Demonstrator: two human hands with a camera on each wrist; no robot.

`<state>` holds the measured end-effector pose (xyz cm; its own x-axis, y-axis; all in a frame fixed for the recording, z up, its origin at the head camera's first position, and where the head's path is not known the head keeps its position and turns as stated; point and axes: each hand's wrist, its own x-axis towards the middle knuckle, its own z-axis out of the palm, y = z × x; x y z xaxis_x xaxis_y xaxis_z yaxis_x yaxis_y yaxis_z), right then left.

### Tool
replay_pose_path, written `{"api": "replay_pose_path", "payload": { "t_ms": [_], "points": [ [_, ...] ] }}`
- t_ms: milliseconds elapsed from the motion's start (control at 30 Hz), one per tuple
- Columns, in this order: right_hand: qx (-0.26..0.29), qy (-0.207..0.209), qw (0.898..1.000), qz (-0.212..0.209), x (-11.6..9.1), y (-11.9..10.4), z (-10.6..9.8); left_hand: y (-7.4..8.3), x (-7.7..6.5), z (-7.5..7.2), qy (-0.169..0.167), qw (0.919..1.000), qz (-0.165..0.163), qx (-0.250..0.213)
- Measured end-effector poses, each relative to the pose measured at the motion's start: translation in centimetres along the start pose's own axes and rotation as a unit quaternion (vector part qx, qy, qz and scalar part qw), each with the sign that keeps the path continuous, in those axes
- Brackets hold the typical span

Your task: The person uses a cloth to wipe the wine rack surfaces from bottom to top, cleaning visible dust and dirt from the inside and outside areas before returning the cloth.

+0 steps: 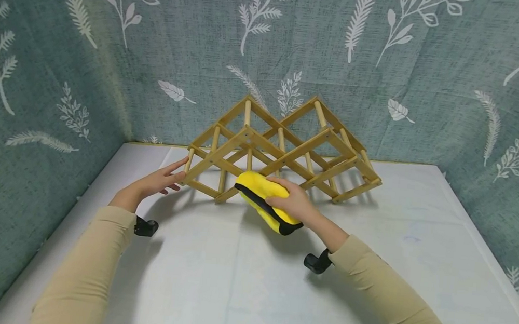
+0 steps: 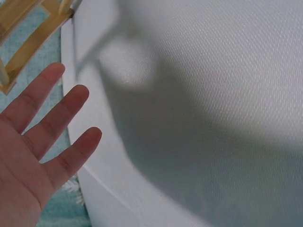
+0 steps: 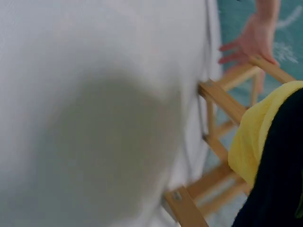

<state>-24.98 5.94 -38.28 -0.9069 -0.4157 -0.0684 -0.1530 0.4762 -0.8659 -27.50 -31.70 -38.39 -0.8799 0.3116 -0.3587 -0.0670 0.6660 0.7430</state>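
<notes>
At the back, a grey-green fabric wall with pale printed sprigs; left side wall and right side wall of the same fabric. Below, a white, finely textured table surface with a yellowish strip along its far edge and a faint bluish mark on its right part.

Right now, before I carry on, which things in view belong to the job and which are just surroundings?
In the job:
- yellow-and-black cloth, held by the right hand
- wooden rack, with the left hand at its left end

Just surroundings:
- white tabletop
- leaf-patterned backdrop
- black device at each wrist
</notes>
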Motion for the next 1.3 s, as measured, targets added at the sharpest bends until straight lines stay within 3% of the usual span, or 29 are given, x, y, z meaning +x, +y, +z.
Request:
{"api": "replay_pose_path", "payload": {
  "t_ms": [300, 833, 1067, 1300],
  "points": [
    [0.067, 0.025, 0.997, 0.005, -2.4, -1.1, -6.0, 0.1, -0.2, 0.1, 0.002, 1.0000, -0.001, -0.001],
    [0.044, 0.082, 0.996, 0.000, -6.1, -3.6, -13.6, 0.2, -0.1, 0.1, 0.004, 1.0000, -0.006, 0.002],
    [0.027, 0.125, 0.991, -0.025, -7.2, -4.0, -13.0, 0.3, -0.2, 0.0, 0.003, 1.0000, -0.004, 0.003],
    [-0.025, 0.073, 0.996, -0.044, -6.1, -3.1, -8.7, 0.2, -0.1, 0.1, 0.005, 1.0000, 0.001, 0.005]
  ]
}}
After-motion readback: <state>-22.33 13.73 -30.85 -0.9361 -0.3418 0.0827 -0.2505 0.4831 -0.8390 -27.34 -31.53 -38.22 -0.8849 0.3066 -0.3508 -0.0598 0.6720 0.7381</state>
